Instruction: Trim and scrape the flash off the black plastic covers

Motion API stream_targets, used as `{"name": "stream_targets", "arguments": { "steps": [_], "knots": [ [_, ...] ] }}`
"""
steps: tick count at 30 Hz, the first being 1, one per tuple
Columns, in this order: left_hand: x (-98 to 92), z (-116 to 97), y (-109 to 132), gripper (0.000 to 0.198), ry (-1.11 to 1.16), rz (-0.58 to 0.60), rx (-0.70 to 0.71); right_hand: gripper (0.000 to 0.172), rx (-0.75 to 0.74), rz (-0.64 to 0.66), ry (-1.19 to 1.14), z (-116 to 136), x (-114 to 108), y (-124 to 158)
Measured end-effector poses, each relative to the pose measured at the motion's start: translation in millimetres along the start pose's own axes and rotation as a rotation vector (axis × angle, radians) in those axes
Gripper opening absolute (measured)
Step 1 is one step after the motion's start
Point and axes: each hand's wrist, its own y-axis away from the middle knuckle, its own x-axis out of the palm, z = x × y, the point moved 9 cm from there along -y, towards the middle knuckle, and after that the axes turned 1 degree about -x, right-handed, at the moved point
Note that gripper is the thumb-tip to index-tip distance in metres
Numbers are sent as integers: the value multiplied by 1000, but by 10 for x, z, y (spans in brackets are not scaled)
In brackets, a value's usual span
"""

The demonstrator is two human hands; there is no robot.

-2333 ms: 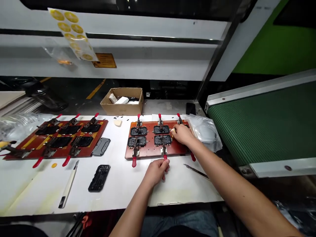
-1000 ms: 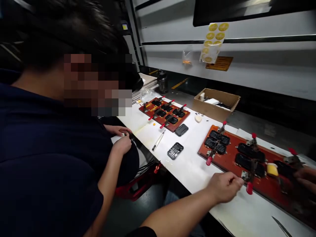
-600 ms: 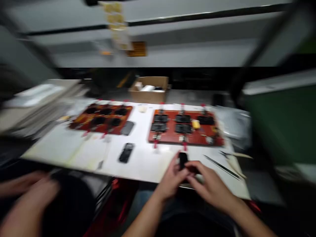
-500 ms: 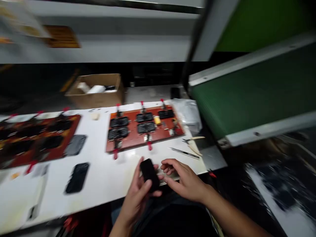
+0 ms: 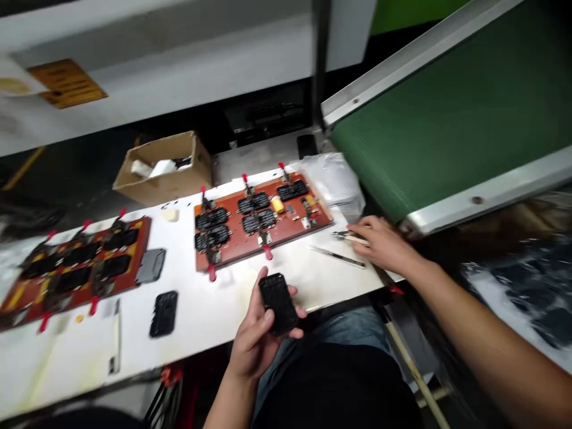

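Observation:
My left hand (image 5: pixel 263 333) is closed around a black rectangular plastic cover (image 5: pixel 277 304), its thumb along the near edge, over the table's front edge. To the right, my right hand (image 5: pixel 379 243) has its fingers on a pair of pliers (image 5: pixel 343 235) with cream handles, lying by the table's right end. A slim dark pen-like tool (image 5: pixel 338 257) rests just in front of the pliers. Beyond the left hand sits a reddish-brown fixture board (image 5: pixel 236 256), with several black ribbed parts under red-tipped clamps.
A second clamp board (image 5: pixel 139 250) is on the left, with a grey part (image 5: pixel 152 265) against it and a black cover (image 5: pixel 164 314) nearby. Behind stands a cardboard box (image 5: pixel 170 186). A clear plastic bag (image 5: pixel 333 179) and a green conveyor (image 5: pixel 447 119) are at the right.
My right hand has left the black cover's side and moved right to the pliers. My left hand still holds the cover. The view has turned and shifted somewhat.

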Motion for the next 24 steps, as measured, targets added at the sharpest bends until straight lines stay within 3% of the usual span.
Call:
{"name": "stream_targets", "arguments": {
  "steps": [3, 7, 10, 15, 24],
  "knots": [
    [-18, -39, 106, 95, 68, -1, 11, 47, -217, -18, -139, 523, -139, 247],
    [-126, -50, 212, 97, 94, -70, 45, 48, -569, -26, -240, 1503, -376, 556],
    [-190, -82, 273, 100, 47, -111, 102, 43, -686, -28, -210, 2012, -484, 604],
    [-233, -108, 341, 113, -19, -100, 123, 33, -736, -46, -211, 2296, -572, 583],
    [-251, -192, 424, 103, 26, -183, 247, 31, -716, -8, -299, 2529, -518, 532]
  ]
}}
